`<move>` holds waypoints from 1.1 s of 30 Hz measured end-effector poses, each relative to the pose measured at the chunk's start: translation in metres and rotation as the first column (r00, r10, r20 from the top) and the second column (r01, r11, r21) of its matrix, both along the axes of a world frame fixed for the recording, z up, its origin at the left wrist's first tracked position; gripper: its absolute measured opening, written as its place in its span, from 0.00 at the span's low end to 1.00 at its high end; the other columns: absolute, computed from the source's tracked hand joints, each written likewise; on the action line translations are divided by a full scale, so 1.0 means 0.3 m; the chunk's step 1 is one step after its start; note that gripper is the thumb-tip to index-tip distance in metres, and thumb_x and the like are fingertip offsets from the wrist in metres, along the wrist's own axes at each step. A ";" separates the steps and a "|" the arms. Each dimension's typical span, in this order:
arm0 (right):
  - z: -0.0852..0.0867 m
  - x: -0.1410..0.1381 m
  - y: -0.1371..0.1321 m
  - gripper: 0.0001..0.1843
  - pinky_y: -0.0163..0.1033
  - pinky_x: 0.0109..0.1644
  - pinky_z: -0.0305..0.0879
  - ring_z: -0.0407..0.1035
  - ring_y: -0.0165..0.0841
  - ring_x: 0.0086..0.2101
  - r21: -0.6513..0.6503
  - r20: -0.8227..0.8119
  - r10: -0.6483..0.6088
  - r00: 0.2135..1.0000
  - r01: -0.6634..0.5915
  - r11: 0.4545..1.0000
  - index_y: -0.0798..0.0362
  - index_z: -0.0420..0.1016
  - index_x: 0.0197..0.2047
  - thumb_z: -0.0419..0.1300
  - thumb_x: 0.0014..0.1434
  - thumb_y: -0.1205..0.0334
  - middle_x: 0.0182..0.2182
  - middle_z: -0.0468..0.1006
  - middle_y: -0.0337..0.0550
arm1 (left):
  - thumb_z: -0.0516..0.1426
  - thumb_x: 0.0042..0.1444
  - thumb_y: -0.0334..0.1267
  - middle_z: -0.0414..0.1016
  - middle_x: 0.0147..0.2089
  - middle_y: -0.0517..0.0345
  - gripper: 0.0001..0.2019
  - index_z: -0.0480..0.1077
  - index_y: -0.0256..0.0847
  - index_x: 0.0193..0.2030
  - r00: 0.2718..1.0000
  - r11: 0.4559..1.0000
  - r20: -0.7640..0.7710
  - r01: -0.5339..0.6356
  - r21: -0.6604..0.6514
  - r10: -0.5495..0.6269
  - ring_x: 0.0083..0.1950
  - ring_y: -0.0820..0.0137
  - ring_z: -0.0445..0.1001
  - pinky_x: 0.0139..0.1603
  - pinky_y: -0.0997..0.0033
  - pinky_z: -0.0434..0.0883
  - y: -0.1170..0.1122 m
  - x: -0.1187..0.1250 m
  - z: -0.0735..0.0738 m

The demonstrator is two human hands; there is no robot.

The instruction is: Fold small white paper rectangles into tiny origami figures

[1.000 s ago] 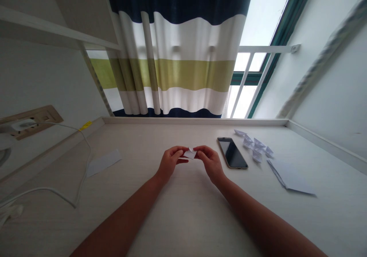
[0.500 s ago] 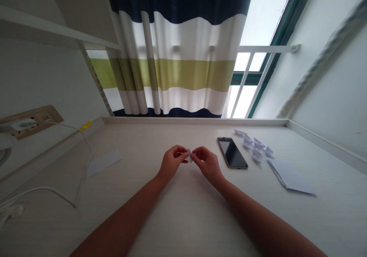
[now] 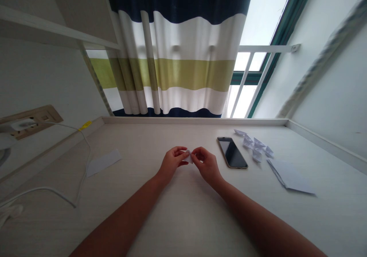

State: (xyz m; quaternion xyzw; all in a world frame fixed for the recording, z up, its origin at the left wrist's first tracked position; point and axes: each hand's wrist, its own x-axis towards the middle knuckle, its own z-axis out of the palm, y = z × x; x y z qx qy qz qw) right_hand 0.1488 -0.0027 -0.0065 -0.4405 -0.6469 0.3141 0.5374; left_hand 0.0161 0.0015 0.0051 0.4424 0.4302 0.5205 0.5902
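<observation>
My left hand (image 3: 171, 162) and my right hand (image 3: 207, 163) meet over the middle of the pale desk (image 3: 183, 218). Both pinch one small folded piece of white paper (image 3: 188, 156) between their fingertips, held just above the desk top. The paper is mostly hidden by my fingers. Right of my right hand lies a black phone (image 3: 232, 152), screen up.
Several small folded paper shapes (image 3: 256, 146) lie beyond the phone, with a stack of white sheets (image 3: 291, 176) in front of them. A paper strip (image 3: 103, 162) and a white cable (image 3: 82, 173) lie at the left. A striped curtain (image 3: 177, 58) hangs behind the desk.
My hands have drawn closer together and the paper has been squeezed from a flat piece into a smaller fold between the fingertips.
</observation>
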 end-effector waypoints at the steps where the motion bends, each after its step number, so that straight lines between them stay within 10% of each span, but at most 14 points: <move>1: 0.000 0.000 0.000 0.07 0.34 0.30 0.67 0.67 0.29 0.24 0.000 0.004 -0.005 1.000 0.005 1.000 0.53 0.67 0.27 0.57 0.50 0.58 0.22 0.71 0.38 | 0.63 0.39 0.37 0.73 0.29 0.55 0.13 0.70 0.34 0.33 1.000 1.000 -0.006 -0.001 0.004 0.001 0.32 0.73 0.72 0.31 0.75 0.72 0.001 0.000 -0.001; 33: 0.010 -0.012 -0.019 0.03 0.34 0.31 0.69 0.67 0.29 0.31 0.159 0.095 -0.053 0.994 0.038 0.987 0.54 0.67 0.28 0.54 0.51 0.68 0.33 0.70 0.43 | 0.61 0.37 0.35 0.68 0.25 0.63 0.09 0.64 0.37 0.25 0.998 0.999 -0.065 -0.003 0.052 0.006 0.27 0.76 0.67 0.27 0.77 0.66 -0.008 0.012 0.006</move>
